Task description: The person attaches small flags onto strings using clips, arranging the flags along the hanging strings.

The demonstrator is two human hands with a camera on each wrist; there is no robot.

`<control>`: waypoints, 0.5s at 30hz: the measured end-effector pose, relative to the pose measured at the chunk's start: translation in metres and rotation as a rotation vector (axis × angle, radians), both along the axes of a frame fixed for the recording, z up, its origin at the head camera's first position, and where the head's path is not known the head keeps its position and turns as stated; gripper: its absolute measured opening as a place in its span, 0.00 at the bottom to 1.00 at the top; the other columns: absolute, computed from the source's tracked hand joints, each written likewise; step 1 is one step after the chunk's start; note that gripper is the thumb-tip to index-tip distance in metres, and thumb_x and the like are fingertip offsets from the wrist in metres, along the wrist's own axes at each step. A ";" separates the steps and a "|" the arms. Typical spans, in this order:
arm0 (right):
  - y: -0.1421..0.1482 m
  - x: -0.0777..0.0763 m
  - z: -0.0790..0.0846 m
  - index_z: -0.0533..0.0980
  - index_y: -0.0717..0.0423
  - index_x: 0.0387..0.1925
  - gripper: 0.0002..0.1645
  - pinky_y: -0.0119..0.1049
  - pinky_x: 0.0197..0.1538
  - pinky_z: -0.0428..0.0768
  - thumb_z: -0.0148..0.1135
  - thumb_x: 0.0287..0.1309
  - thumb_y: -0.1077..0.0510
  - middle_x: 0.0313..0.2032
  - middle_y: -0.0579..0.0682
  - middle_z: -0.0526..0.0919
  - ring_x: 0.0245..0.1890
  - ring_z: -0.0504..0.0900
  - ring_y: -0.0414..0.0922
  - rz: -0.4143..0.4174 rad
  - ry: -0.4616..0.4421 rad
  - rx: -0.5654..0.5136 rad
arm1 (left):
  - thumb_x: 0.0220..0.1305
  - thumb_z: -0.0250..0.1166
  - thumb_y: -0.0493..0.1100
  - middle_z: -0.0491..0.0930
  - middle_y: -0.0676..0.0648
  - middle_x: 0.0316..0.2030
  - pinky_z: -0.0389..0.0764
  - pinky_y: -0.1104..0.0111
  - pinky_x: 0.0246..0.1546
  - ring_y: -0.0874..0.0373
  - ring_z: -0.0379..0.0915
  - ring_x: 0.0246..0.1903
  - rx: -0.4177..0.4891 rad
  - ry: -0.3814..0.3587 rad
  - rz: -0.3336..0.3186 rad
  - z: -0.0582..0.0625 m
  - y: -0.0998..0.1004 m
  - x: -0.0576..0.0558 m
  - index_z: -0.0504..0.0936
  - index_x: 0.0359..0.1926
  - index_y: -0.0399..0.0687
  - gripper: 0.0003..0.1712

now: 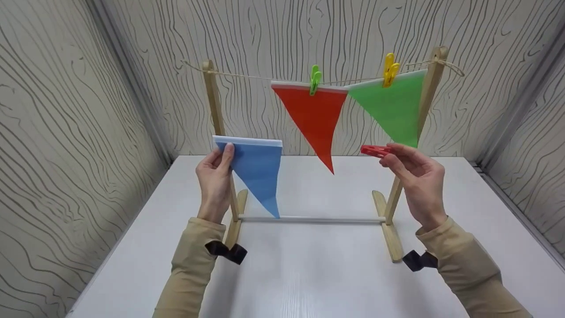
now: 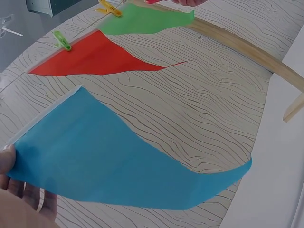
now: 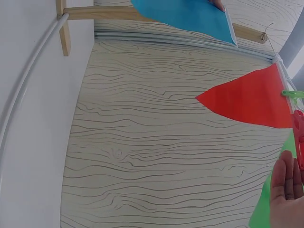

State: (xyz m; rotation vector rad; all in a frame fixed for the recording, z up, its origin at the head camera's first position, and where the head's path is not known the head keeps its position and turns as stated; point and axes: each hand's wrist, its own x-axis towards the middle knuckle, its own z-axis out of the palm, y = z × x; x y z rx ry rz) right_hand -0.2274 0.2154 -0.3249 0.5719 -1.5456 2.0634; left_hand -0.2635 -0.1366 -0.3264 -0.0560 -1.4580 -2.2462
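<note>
My left hand (image 1: 215, 176) pinches a blue triangular flag (image 1: 260, 170) by its upper left corner, thumb in front. The flag hangs point down below the string, in front of the left post. My right hand (image 1: 417, 183) pinches a red clothespin (image 1: 375, 151) between thumb and fingers, just below the green flag. On the string (image 1: 247, 76), a red triangular flag (image 1: 312, 112) hangs from a green clothespin (image 1: 314, 80). Right of it, a green triangular flag (image 1: 395, 104) hangs from a yellow clothespin (image 1: 390, 70).
A wooden stand has a left post (image 1: 213, 101) and a right post (image 1: 430, 97), joined low down by a white rod (image 1: 326, 219). Its feet stand on a white table (image 1: 309, 274). Wood-grain patterned panels (image 1: 260, 35) enclose the back and sides.
</note>
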 end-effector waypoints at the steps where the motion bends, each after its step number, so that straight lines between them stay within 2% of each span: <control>1: -0.002 -0.001 0.002 0.82 0.66 0.48 0.14 0.29 0.48 0.85 0.62 0.60 0.75 0.36 0.49 0.90 0.34 0.89 0.40 0.007 0.006 -0.010 | 0.70 0.61 0.33 0.89 0.45 0.40 0.80 0.65 0.59 0.58 0.86 0.47 0.011 0.005 -0.002 0.002 0.000 0.000 0.76 0.57 0.23 0.19; 8: -0.013 -0.004 0.014 0.83 0.66 0.46 0.13 0.29 0.47 0.85 0.65 0.58 0.74 0.37 0.50 0.90 0.34 0.88 0.40 0.026 0.015 -0.051 | 0.71 0.60 0.33 0.88 0.49 0.36 0.82 0.67 0.57 0.62 0.85 0.42 0.047 0.034 0.013 0.016 0.002 -0.002 0.77 0.55 0.23 0.17; 15: -0.025 -0.007 0.029 0.82 0.64 0.46 0.12 0.29 0.48 0.85 0.66 0.59 0.71 0.39 0.50 0.89 0.35 0.88 0.40 0.015 0.041 -0.042 | 0.72 0.60 0.34 0.88 0.49 0.39 0.78 0.61 0.63 0.60 0.85 0.46 0.056 0.039 0.019 0.026 0.000 -0.003 0.77 0.57 0.25 0.18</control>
